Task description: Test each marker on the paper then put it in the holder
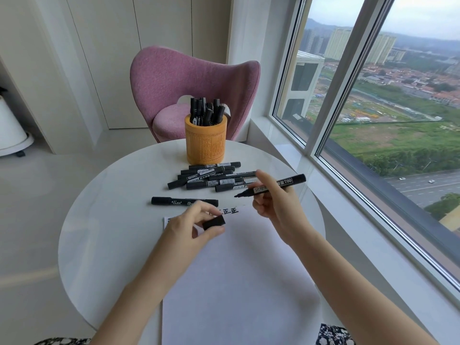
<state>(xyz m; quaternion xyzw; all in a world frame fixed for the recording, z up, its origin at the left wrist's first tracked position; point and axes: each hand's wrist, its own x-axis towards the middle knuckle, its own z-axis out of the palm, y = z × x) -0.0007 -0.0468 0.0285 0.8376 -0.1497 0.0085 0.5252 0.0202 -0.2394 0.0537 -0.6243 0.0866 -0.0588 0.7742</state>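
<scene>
Bright window (373, 108) daylight, soft shadows, wide-angle distortion

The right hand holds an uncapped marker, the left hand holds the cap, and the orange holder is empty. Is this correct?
No: the head view shows several markers standing in the holder. The right hand does hold the uncapped marker, and the left hand the cap.

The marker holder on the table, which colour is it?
The holder is yellow-orange; the head view shows it.
</scene>
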